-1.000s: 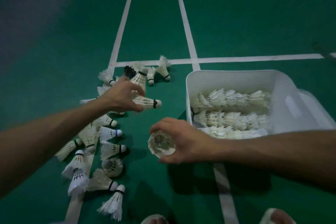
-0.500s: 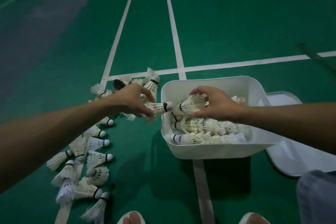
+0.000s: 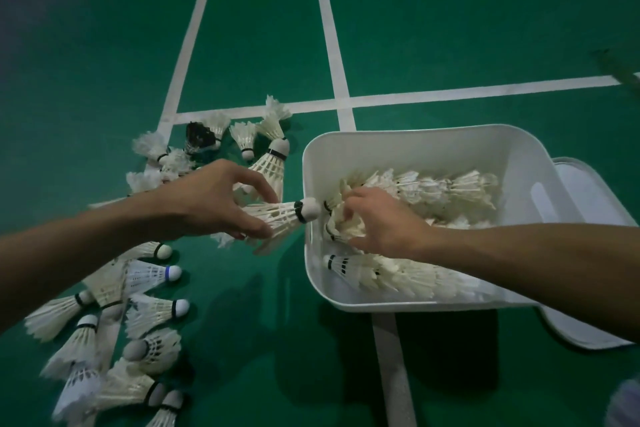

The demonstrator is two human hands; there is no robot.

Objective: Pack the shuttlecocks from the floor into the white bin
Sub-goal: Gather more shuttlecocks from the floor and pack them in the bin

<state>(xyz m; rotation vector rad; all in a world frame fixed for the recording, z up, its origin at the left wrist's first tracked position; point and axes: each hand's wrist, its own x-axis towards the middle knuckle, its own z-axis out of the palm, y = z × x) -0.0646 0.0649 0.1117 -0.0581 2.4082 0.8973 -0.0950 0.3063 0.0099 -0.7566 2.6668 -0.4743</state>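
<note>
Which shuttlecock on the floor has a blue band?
The blue-banded shuttlecock lying below the left forearm, cork pointing toward the white bin; neighbours' bands are black.

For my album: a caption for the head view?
Left hand holds a shuttlecock beside the white bin; right hand reaches inside.

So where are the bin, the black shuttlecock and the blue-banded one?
bin (image 3: 415,152): head view, far inner wall.
black shuttlecock (image 3: 199,135): head view, dark feathers.
blue-banded shuttlecock (image 3: 149,276): head view, white skirt.
</note>
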